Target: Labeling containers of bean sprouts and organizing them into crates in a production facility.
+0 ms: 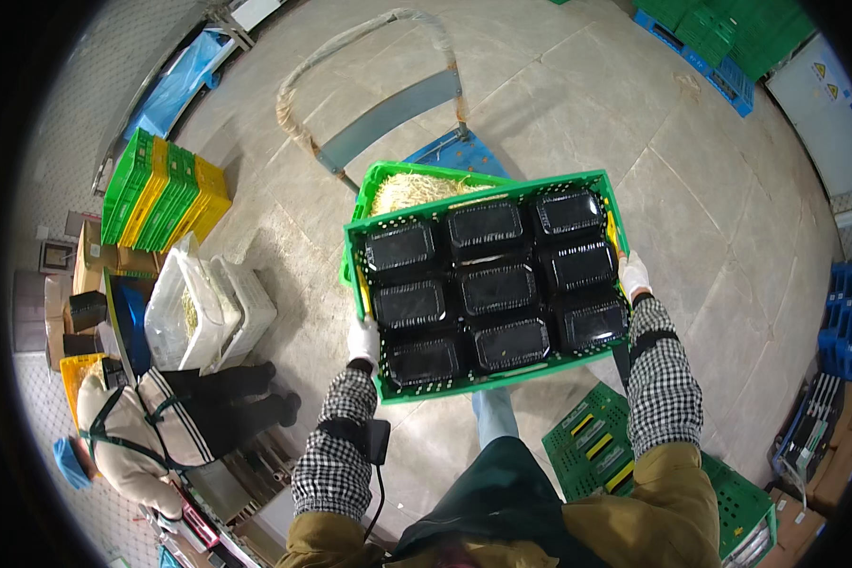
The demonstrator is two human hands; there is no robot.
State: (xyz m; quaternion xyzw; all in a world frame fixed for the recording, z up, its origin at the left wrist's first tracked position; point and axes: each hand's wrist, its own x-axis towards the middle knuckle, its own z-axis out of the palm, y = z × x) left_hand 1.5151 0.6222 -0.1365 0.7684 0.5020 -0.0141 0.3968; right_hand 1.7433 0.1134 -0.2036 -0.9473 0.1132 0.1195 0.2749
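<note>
Between my two hands is a green plastic crate (pixel 547 373) with yellow handle parts at both ends. Black plastic food trays with clear lids (pixel 498 289) fill it in rows, lid side up. My left hand (pixel 363 341), in a white glove, grips the crate's left end. At the right end, my right hand (pixel 634 275) holds the rim near the yellow handle; its fingers are partly hidden. Partly covered behind the crate, a brighter green crate (pixel 370 190) contains pale, thin strands (pixel 426 190), possibly sprouts or enoki mushrooms.
A blue platform trolley (pixel 468 156) with a wrapped push handle (pixel 369 32) stands ahead. Left are stacked green and yellow crates (pixel 163 192), white baskets (pixel 245 312) and a person (pixel 128 419) bending at a workbench. Green crates (pixel 589 440) sit low right, blue pallets (pixel 845 319) farther right.
</note>
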